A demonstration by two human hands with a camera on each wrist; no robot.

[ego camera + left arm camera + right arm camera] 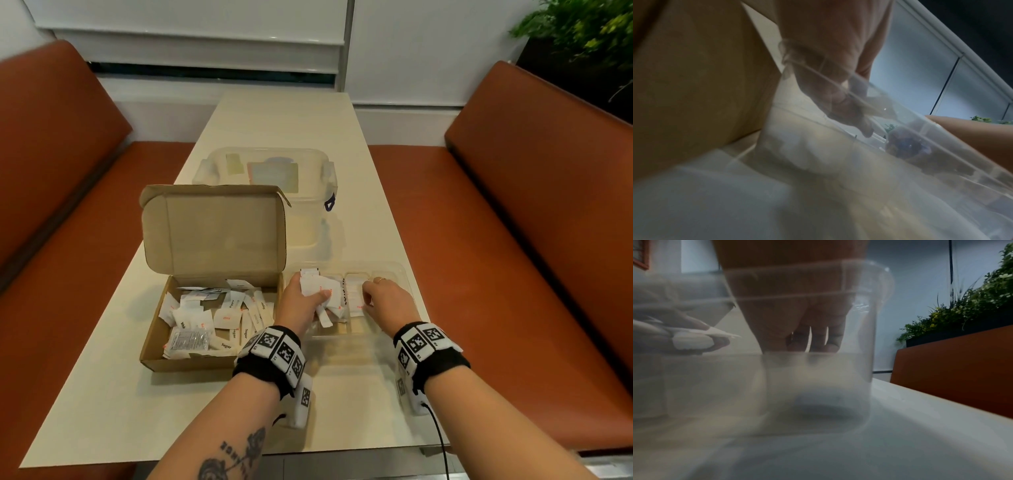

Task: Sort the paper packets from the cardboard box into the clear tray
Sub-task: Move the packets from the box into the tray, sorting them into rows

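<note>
paper packets (317, 287) clamped in L grip (301, 303) | R grip (387, 298) state unclear over clear tray (394, 270) | box (212, 301) only head cam

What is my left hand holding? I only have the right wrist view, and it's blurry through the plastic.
Observer: The left hand grips a bunch of white paper packets over the left end of the clear tray.
Operator: Is the box empty?
Observer: No, the cardboard box holds many loose packets, some printed Sugar.
Operator: Where's my right hand in the tray?
Observer: The right hand reaches into a compartment to the right of the left hand's.
</note>
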